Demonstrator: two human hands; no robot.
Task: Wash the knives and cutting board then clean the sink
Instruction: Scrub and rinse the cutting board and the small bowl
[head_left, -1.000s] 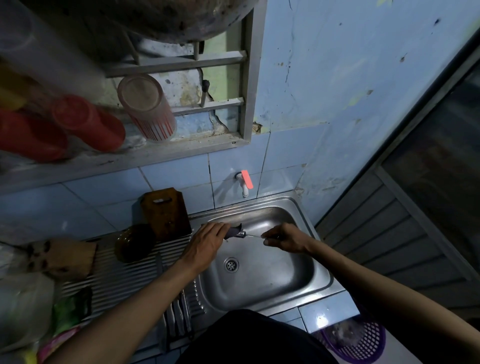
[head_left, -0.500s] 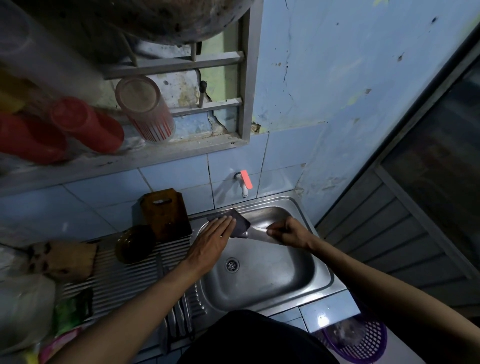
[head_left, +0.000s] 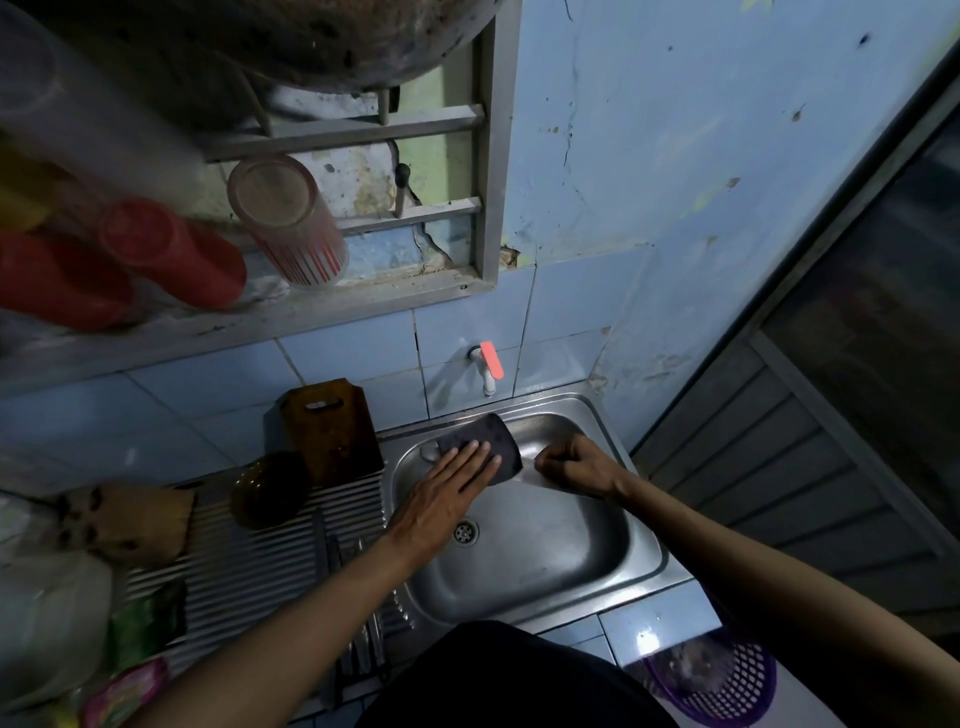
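Knife (head_left: 493, 447) blade now turned broad side up; left hand (head_left: 452, 483) flat, fingers straight, rubbing it; right hand (head_left: 574, 467) clenched round handle. Washing under way.

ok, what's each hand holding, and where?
Right hand grips the cleaver's handle end; handle hidden. Left hand lies flat on its broad dark blade, gripping nothing.

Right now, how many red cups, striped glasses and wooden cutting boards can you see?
Red cups: 2
Striped glasses: 1
Wooden cutting boards: 1
Total: 4
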